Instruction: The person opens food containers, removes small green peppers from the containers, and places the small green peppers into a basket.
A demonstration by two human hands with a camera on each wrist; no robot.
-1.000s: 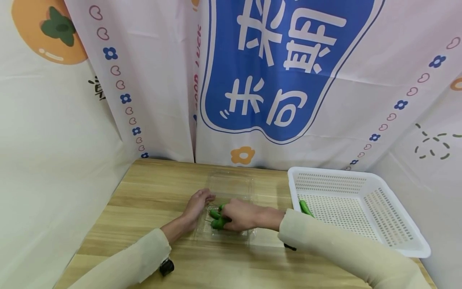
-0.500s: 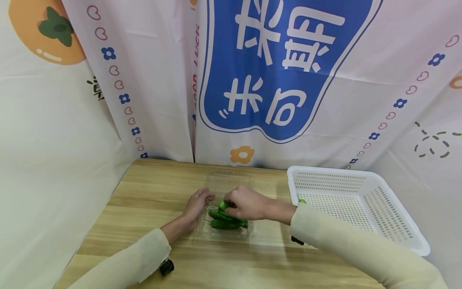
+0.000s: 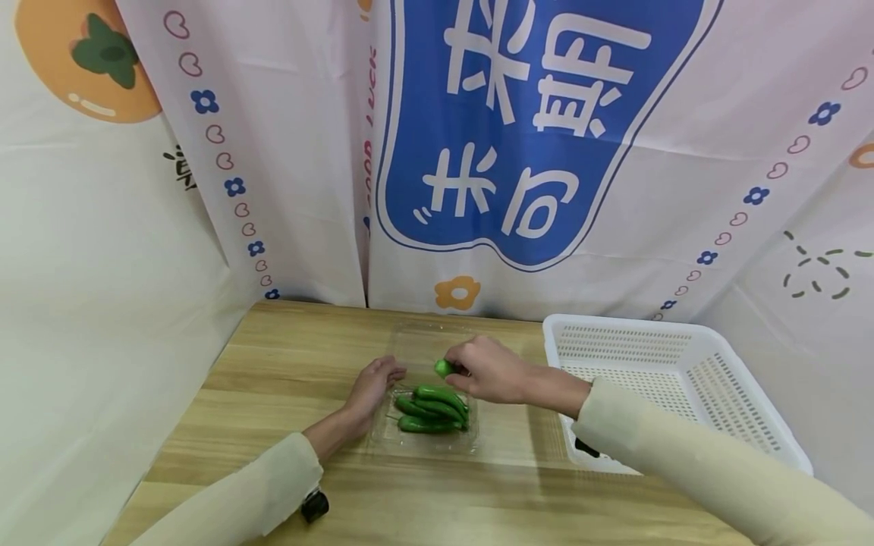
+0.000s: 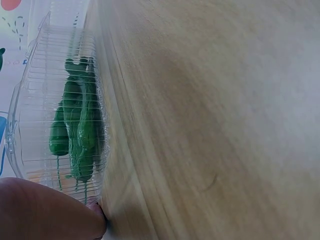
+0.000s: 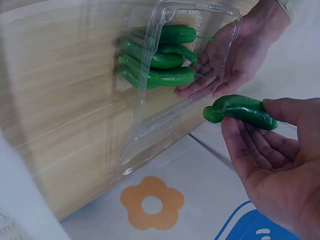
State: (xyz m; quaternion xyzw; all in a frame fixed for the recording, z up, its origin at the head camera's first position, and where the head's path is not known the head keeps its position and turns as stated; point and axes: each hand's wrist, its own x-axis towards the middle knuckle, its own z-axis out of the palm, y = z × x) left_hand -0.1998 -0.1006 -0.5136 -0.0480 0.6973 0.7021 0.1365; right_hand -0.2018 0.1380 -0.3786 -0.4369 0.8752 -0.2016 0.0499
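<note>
My right hand (image 3: 493, 370) pinches a green pepper (image 5: 242, 111) between thumb and fingers, raised above the back part of a clear plastic clamshell box (image 3: 385, 437). Several green peppers (image 3: 432, 409) lie side by side in the box, and its lid (image 3: 416, 341) is folded back toward the curtain. At the box's left side rests my left hand (image 3: 369, 390), its fingers loosely extended against the plastic. Through the clear wall, the left wrist view shows the peppers (image 4: 80, 120) with their thin stems toward that hand.
A white perforated basket (image 3: 556, 326) stands on the right of the wooden table (image 3: 273, 356); my right forearm passes over its near left corner. A printed curtain (image 3: 307, 250) hangs along the table's back edge, with pale cloth on both sides.
My right hand has lifted a pepper out of the box and moved it up and to the right. More of the remaining peppers now show. My left hand has stayed in place.
</note>
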